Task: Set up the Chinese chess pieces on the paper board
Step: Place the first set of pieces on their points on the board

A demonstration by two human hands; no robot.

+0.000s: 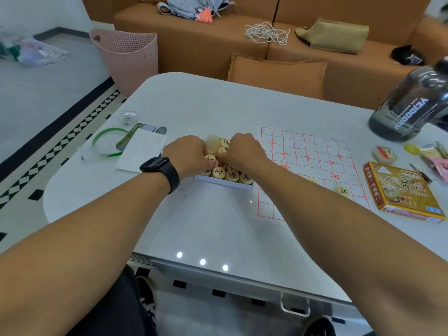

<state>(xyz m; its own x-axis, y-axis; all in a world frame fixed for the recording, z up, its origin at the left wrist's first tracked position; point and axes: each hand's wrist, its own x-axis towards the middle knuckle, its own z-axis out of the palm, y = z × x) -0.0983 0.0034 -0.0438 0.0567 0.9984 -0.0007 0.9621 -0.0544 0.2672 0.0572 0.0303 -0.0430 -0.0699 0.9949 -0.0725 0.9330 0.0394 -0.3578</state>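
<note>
A low white tray point(225, 184) on the table holds several round cream chess pieces point(231, 175) with black and red characters. My left hand point(186, 152) and my right hand point(244, 149) both rest over the tray, fingers curled down among the pieces. Whether either hand grips a piece is hidden by the knuckles. The paper board point(308, 163), white with a red grid, lies right of the tray. One piece point(342, 190) sits on the board near its right edge, and another point(311, 180) peeks out beside my right forearm.
The yellow chess box point(402, 190) lies right of the board. A dark water jug point(412, 105) stands at the far right. White paper point(143, 151) and a green ring point(109, 141) lie left of the tray. Small items point(385, 154) clutter the right edge. A sofa is behind.
</note>
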